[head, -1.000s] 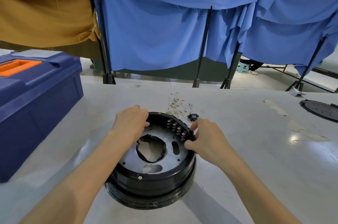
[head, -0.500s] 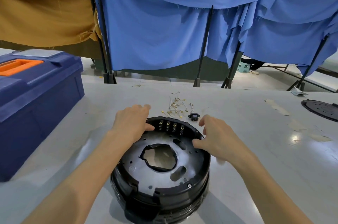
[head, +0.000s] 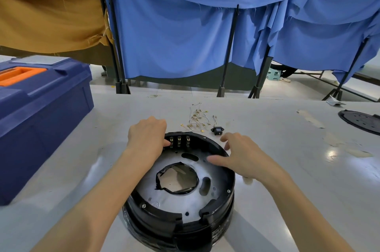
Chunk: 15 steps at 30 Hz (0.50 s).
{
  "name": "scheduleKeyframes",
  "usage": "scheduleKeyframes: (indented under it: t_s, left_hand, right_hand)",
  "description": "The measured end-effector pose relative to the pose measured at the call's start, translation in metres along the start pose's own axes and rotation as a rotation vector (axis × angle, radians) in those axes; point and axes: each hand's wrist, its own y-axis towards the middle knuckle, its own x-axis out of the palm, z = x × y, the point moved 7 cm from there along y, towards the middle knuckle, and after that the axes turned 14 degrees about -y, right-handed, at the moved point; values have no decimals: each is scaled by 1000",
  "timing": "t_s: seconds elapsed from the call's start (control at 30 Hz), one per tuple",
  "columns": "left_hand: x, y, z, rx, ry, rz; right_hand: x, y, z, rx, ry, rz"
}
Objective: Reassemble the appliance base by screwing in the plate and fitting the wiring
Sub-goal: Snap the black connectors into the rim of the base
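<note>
A round black plastic appliance base (head: 164, 225) is set on the pale grey bench (head: 308, 169), with a grey metal plate (head: 164, 200) seated inside it. Its far-left rim is gripped by the left hand (head: 147, 138), fingers curled over the edge. The right hand (head: 244, 159) is held over the right rim, fingers spread and loose; contact cannot be judged. Thin wires with brass terminals (head: 197, 120) and a small black socket (head: 217, 130) lie just beyond the base.
</note>
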Motion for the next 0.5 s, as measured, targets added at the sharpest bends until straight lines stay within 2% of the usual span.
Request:
scheduleKeyframes:
  t_s: [0.1, 0.17, 0.27, 0.37, 0.43, 0.5]
  left_hand:
    - [-3, -2, -3, -55, 27, -45]
    - [-5, -1, -3, -57, 34, -40]
    - [0, -2, 3, 41, -91, -22]
    - [9, -2, 7, 129, -93, -7]
    - [9, 0, 2, 111, -27, 26]
    - [10, 2, -1, 88, -2, 30]
  right_hand:
    - [-3, -3, 1, 7, 55, -37]
    - [-4, 1, -3, -36, -9, 33]
    - [-1, 6, -11, -106, -96, 163]
    - [1, 7, -11, -98, 144, 209]
    - [1, 9, -6, -84, 257, 163]
    - [1, 8, 1, -76, 166, 68]
